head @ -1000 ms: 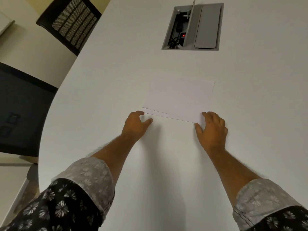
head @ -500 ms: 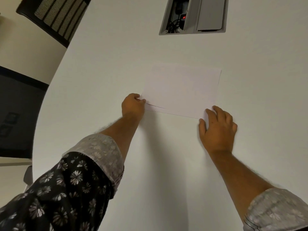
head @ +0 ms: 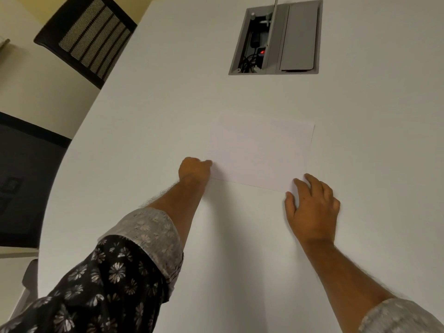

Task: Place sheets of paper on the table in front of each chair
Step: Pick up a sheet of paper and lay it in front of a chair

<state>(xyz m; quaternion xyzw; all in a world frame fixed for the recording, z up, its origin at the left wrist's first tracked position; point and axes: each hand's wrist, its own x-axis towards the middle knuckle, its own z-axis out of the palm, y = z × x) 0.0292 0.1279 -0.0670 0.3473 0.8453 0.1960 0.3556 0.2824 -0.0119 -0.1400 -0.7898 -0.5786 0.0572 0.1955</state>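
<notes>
A small stack of white paper sheets (head: 260,152) lies flat on the white table (head: 168,104), about mid-table. My left hand (head: 193,170) pinches the stack's near left corner, fingers closed on the paper edge. My right hand (head: 312,207) rests at the near right corner with its fingers spread, fingertips touching the paper's edge. A black mesh chair (head: 89,42) stands at the table's far left edge.
A grey cable box (head: 276,37) is set into the table beyond the paper, its lid up and wires inside. A dark chair (head: 26,179) sits close to the table's left edge. Pale floor shows at the far left.
My left hand went from lying open beside the paper to pinching its near left corner. The sheets' near edges, offset before, now look aligned. My right hand stayed at the right corner.
</notes>
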